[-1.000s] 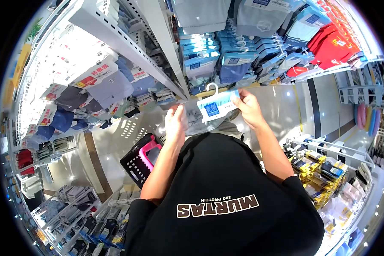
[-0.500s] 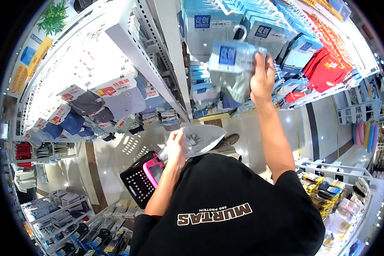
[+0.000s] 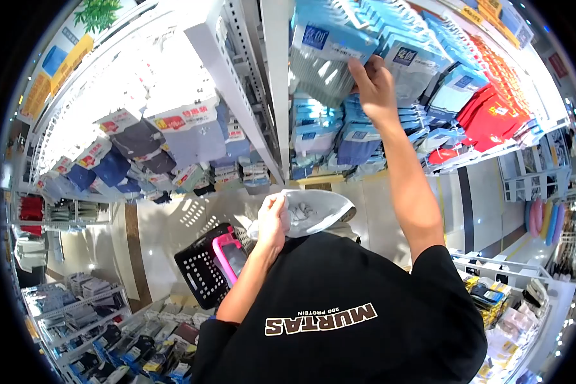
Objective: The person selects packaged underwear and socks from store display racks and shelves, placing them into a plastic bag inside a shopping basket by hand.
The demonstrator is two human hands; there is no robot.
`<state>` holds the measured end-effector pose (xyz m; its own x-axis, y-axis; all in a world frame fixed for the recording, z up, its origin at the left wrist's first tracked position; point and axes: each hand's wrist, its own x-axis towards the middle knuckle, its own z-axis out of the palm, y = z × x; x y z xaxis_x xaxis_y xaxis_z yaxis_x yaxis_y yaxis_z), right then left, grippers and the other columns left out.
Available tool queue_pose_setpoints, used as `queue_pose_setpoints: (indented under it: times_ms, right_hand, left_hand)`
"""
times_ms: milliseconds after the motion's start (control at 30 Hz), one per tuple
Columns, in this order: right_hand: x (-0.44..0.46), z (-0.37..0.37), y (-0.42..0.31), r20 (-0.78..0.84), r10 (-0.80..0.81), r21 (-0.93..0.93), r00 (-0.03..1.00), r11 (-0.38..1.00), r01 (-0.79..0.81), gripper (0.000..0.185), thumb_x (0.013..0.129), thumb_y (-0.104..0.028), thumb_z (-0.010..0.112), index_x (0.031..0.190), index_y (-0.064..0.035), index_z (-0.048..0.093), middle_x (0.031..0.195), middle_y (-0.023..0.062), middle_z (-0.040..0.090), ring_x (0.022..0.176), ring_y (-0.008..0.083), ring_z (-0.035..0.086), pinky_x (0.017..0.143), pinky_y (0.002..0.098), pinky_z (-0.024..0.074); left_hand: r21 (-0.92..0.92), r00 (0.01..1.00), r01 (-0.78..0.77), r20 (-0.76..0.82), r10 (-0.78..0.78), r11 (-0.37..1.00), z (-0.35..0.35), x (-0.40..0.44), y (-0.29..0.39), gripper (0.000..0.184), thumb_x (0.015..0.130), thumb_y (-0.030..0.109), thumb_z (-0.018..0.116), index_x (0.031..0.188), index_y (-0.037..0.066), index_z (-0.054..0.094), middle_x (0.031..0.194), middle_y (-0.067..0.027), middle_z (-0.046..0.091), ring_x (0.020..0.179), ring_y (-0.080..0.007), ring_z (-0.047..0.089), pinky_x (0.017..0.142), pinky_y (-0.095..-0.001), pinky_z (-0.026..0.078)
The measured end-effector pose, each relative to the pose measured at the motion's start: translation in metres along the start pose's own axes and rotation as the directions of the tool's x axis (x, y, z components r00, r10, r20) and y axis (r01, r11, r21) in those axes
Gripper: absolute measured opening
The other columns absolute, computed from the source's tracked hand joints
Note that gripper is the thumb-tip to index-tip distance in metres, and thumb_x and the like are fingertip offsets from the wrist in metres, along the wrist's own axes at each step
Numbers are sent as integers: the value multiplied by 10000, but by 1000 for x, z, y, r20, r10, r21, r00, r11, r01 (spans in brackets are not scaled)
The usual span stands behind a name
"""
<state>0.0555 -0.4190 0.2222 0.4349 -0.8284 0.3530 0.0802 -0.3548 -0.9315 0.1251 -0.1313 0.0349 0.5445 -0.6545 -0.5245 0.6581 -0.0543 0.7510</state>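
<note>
My right hand (image 3: 376, 89) is up at the rack, thumb and fingers closed at the right edge of a packaged garment (image 3: 326, 64) with a blue header card and grey-green ribbed cloth. The pack is at the front of a row of similar blue-carded packs (image 3: 406, 54); whether its hook sits on the rail is hard to see. My left hand (image 3: 272, 217) is low in front of my body, closed around the edge of a whitish plastic bag (image 3: 320, 214). The bag gapes open, with pale crumpled contents (image 3: 303, 211) inside.
Red garments (image 3: 493, 115) hang at the right of the rack. White-carded garments (image 3: 179, 121) fill the left shelf, beyond a metal upright (image 3: 275, 83). A black basket (image 3: 201, 269) with a pink handle (image 3: 221, 246) is by my left arm. Packs fill a shelf (image 3: 505, 313) at right.
My right hand has moved up and left with the grey-green pack, from in front of the rack to its front row. My left hand still grips the bag, slightly farther right.
</note>
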Motion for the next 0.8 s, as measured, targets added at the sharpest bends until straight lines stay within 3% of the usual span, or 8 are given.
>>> queue_pose_setpoints:
  times_ms: [167,267,433,533,600,667,700,800]
  right_hand:
    - [-59,-3,33,-85,-49,-152,995,988,36,333,903,-165,693,1144,24,565,870,61,646,719,102,592,607,242,485]
    - [-107,-4,45,-24,152,-5,988,988,-152,178,915,-115,665,1034,1,602,806,30,633,668,78,565,589,231,462]
    - [-176,-9,72,535,507,-195,675,852,-485,152,934,-136,618,933,6,671,838,63,673,733,109,617,678,270,505]
    - [-203,8,94,699,431,-382,571,899,-212,209,898,-139,592,995,36,654,880,144,701,822,255,665,761,358,514]
    - [-225,25,126,725,411,-308,552,911,-274,216,844,-39,549,1017,37,653,980,204,696,992,343,662,884,408,500]
    - [-232,37,150,746,543,-547,385,830,-110,290,857,11,530,1139,26,595,1079,162,679,1006,226,637,887,340,490]
    - [-240,43,160,787,272,-260,554,960,-102,296,842,16,542,1135,11,581,1096,166,653,1007,218,613,882,344,490]
    - [-245,46,170,786,180,-160,591,983,-86,299,840,12,546,1138,13,578,1099,179,650,1015,236,613,884,352,489]
  left_hand:
    - [-2,998,62,17,-62,998,9,-13,19,152,969,253,615,998,104,615,691,84,453,564,-23,370,480,-213,285]
    - [-10,997,72,18,-72,997,12,-13,22,165,979,266,601,1013,105,589,665,85,436,513,-23,352,436,-214,249]
    - [-26,996,83,23,-82,996,16,-6,24,140,985,237,594,1009,102,568,653,84,431,490,-20,333,424,-212,234]
    - [-10,996,67,52,-66,998,31,-4,22,127,984,225,597,999,103,561,639,83,428,484,-18,328,418,-213,229]
    - [-12,992,49,121,-47,999,42,-6,16,127,981,221,603,996,104,558,630,84,426,486,-18,323,419,-217,227]
    - [21,986,87,138,-89,996,59,-14,15,140,973,231,621,979,99,573,655,70,471,516,-14,363,439,-206,250]
    - [54,982,75,172,-84,996,66,-16,10,128,971,223,618,987,102,580,682,76,475,537,-12,380,454,-195,262]
    - [84,945,111,299,-131,990,83,-32,9,119,972,215,614,998,102,588,718,79,483,573,-4,386,480,-181,268]
